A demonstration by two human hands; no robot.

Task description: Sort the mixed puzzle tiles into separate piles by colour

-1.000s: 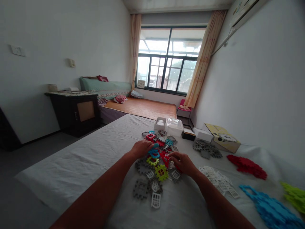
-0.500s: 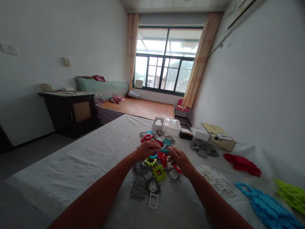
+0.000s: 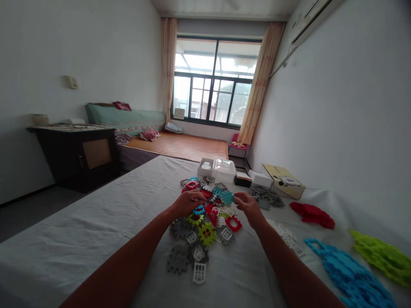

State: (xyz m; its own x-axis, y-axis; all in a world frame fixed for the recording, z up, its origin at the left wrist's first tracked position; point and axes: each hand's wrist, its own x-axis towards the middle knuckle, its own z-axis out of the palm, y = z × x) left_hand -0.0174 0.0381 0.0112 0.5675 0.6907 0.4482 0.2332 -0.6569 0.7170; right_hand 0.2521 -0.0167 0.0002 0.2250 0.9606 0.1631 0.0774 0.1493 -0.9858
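Observation:
A teal interlocking building tile (image 3: pixel 228 197) with a notched edge is pinched in the fingertips of my right hand (image 3: pixel 248 205), raised over a mixed pile. My left hand (image 3: pixel 189 202) hovers at the pile's left side, fingers stretched out toward it with nothing visible in them. Beneath and between the hands lie a red triangular piece (image 3: pixel 212 213), a lime-green tile (image 3: pixel 207 233), a red square frame (image 3: pixel 233 223) and several grey tiles (image 3: pixel 177 258). Closest to me is a white window-shaped piece (image 3: pixel 199 273).
Sorted stacks lie to the right: grey pieces (image 3: pixel 267 198), white pieces (image 3: pixel 284 235), red (image 3: pixel 313 214), blue (image 3: pixel 349 269) and lime-green (image 3: pixel 380 256). Behind the pile stand a clear plastic box (image 3: pixel 224 170), a small white box (image 3: pixel 204 167) and a yellow carton (image 3: pixel 284 181).
My hands have moved apart. The teal tile, earlier seen edge-on between both hands, is now in my right hand alone with its flat face showing. The view has turned slightly right.

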